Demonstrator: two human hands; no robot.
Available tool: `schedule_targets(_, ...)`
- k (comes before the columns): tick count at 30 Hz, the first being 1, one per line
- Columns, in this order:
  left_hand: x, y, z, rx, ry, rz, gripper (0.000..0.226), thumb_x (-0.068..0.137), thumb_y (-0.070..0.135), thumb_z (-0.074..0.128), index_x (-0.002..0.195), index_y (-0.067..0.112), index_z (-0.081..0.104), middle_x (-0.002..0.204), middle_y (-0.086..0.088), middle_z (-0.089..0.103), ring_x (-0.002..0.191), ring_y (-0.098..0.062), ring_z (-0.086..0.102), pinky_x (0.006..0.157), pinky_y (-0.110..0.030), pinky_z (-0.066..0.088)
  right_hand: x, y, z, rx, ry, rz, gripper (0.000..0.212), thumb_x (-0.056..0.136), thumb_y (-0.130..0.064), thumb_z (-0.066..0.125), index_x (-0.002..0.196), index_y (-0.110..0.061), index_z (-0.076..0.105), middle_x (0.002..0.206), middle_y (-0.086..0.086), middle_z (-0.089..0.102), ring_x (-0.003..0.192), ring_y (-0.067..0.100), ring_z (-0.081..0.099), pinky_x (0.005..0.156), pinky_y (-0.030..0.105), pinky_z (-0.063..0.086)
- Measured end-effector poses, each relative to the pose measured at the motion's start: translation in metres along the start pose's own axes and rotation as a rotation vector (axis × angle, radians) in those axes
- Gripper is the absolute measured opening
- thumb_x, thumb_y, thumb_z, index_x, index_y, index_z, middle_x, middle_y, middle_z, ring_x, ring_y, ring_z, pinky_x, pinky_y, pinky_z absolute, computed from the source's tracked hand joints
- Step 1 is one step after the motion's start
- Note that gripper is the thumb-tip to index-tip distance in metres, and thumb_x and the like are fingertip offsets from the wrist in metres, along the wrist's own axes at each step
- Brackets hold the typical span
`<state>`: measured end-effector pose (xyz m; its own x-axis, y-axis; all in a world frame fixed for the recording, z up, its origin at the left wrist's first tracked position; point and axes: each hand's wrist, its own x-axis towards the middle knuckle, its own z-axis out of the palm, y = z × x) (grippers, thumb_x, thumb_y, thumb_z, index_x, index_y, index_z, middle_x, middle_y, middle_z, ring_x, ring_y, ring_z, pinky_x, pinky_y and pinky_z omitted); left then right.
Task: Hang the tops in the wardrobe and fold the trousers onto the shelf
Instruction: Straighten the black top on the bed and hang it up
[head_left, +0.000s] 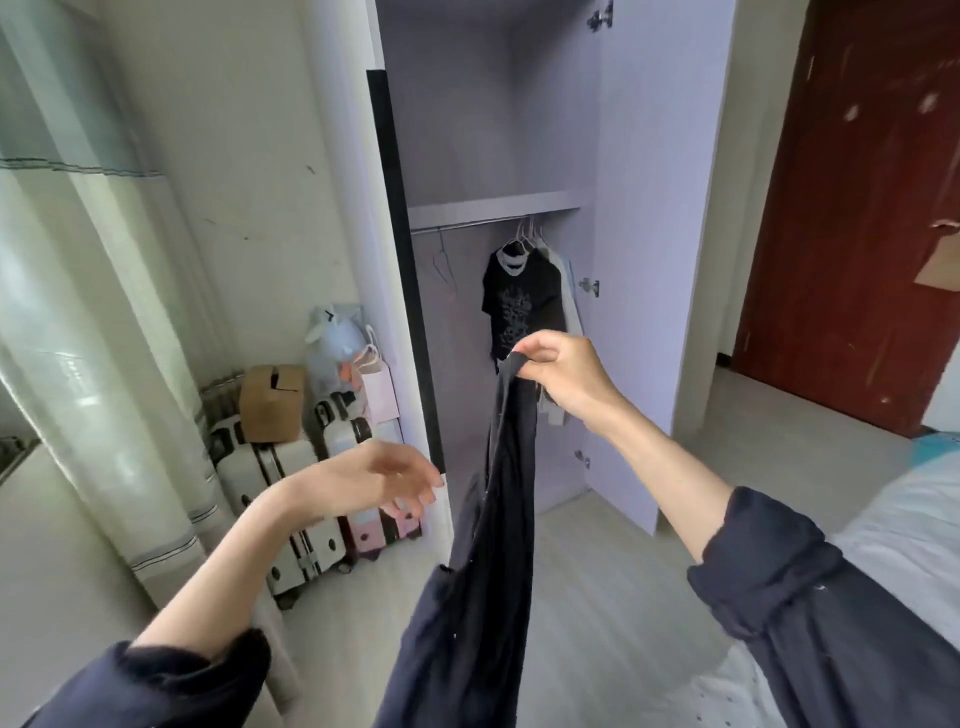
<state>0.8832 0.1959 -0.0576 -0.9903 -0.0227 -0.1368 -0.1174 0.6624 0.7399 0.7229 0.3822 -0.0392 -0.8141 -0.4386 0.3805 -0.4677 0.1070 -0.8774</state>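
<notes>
My right hand (563, 371) pinches the top end of dark trousers (498, 519), which hang long and straight down in front of me. My left hand (384, 480) hovers to their left with relaxed fingers, holding nothing and not touching the cloth. Behind stands the open pale-lilac wardrobe (644, 208). Its shelf (493, 207) is bare on top. Under it runs a rail (467, 224) with a black printed T-shirt (519, 306) and lighter tops (569, 301) on hangers at the right. One bare hanger (442, 260) hangs at the left.
Left of the wardrobe stand white suitcases (291, 483), a cardboard box (272, 402), a plush toy (332, 335) and paper bags (376, 384). A bed (904, 535) lies at the right. A dark red door (852, 208) is behind it. Curtains (78, 312) hang at the left.
</notes>
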Motion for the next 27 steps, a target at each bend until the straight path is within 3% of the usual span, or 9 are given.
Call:
schedule_targets(3, 0.05, -0.002, -0.012, -0.02, 0.325, 0.099, 0.016, 0.095, 0.011, 0.053, 0.103, 0.015, 0.066, 0.094, 0.0, 0.07, 0.088, -0.013, 0.065, 0.085, -0.029, 0.052, 0.03, 0.011, 0.015, -0.028, -0.123, -0.03, 0.018, 0.079, 0.001, 0.07, 0.079, -0.017, 0.069, 0.079, -0.011, 0.066, 0.078, 0.0, 0.061, 0.076, 0.008, 0.044)
schedule_targets(5, 0.086, -0.002, -0.015, -0.09, 0.389, 0.143, 0.023, 0.093, 0.013, 0.057, 0.115, 0.013, 0.063, 0.104, 0.0, 0.069, 0.097, -0.012, 0.064, 0.091, -0.026, 0.049, 0.051, 0.021, 0.023, -0.061, -0.185, -0.052, 0.017, 0.078, -0.002, 0.072, 0.079, -0.02, 0.071, 0.079, -0.011, 0.062, 0.071, -0.008, 0.056, 0.072, 0.004, 0.041)
schedule_targets(9, 0.151, -0.009, -0.015, -0.242, 0.253, 0.223, 0.014, 0.092, 0.014, 0.058, 0.101, 0.022, 0.066, 0.084, 0.02, 0.069, 0.079, 0.009, 0.063, 0.076, -0.007, 0.047, 0.088, 0.037, 0.027, -0.088, -0.218, -0.065, 0.015, 0.079, -0.002, 0.071, 0.084, -0.017, 0.072, 0.075, -0.011, 0.055, 0.06, -0.011, 0.047, 0.064, 0.003, 0.036)
schedule_targets(11, 0.188, -0.018, -0.018, -0.29, 0.243, 0.211, 0.016, 0.092, 0.015, 0.059, 0.079, 0.02, 0.067, 0.066, 0.017, 0.065, 0.065, 0.004, 0.059, 0.066, -0.009, 0.045, 0.11, 0.05, 0.026, -0.089, -0.196, -0.034, 0.014, 0.08, 0.0, 0.069, 0.084, -0.012, 0.072, 0.076, -0.012, 0.062, 0.062, -0.013, 0.052, 0.066, 0.002, 0.038)
schedule_targets(14, 0.243, -0.031, -0.027, -0.314, 0.301, 0.157, 0.018, 0.088, 0.018, 0.064, 0.071, 0.014, 0.069, 0.066, 0.006, 0.067, 0.061, -0.005, 0.056, 0.062, -0.019, 0.047, 0.142, 0.079, 0.024, -0.097, -0.077, 0.065, 0.012, 0.083, -0.004, 0.067, 0.083, -0.016, 0.071, 0.074, -0.007, 0.066, 0.062, -0.005, 0.058, 0.064, 0.005, 0.044)
schedule_targets(17, 0.297, -0.037, -0.037, -0.294, 0.311, 0.097, 0.028, 0.086, 0.021, 0.066, 0.08, -0.007, 0.063, 0.075, -0.009, 0.061, 0.062, -0.013, 0.056, 0.069, -0.026, 0.053, 0.165, 0.112, 0.023, -0.087, 0.065, 0.187, 0.011, 0.091, -0.012, 0.06, 0.083, -0.015, 0.067, 0.068, 0.0, 0.065, 0.053, 0.005, 0.058, 0.06, 0.011, 0.047)
schedule_targets(21, 0.356, -0.036, -0.053, -0.37, 0.265, 0.061, 0.033, 0.085, 0.019, 0.068, 0.062, 0.008, 0.048, 0.061, 0.001, 0.049, 0.05, -0.005, 0.058, 0.086, -0.037, 0.055, 0.176, 0.16, 0.032, -0.028, 0.121, 0.311, 0.014, 0.094, -0.031, 0.054, 0.086, -0.024, 0.063, 0.083, -0.006, 0.07, 0.067, 0.004, 0.068, 0.061, 0.004, 0.042)
schedule_targets(25, 0.397, -0.029, -0.058, -0.422, 0.164, 0.134, 0.034, 0.085, 0.016, 0.068, 0.062, 0.009, 0.045, 0.058, 0.0, 0.038, 0.044, -0.001, 0.055, 0.078, -0.031, 0.058, 0.191, 0.198, 0.036, -0.048, 0.052, 0.418, 0.008, 0.09, -0.03, 0.061, 0.096, -0.035, 0.059, 0.101, -0.014, 0.066, 0.095, 0.0, 0.063, 0.082, 0.012, 0.043)
schedule_targets(27, 0.417, -0.029, -0.057, -0.426, 0.14, 0.148, 0.036, 0.085, 0.016, 0.068, 0.06, 0.009, 0.043, 0.055, 0.002, 0.037, 0.044, -0.001, 0.054, 0.075, -0.028, 0.058, 0.206, 0.209, 0.035, -0.065, 0.085, 0.445, 0.009, 0.089, -0.024, 0.064, 0.088, -0.032, 0.061, 0.091, -0.015, 0.066, 0.087, -0.004, 0.061, 0.082, 0.015, 0.042)
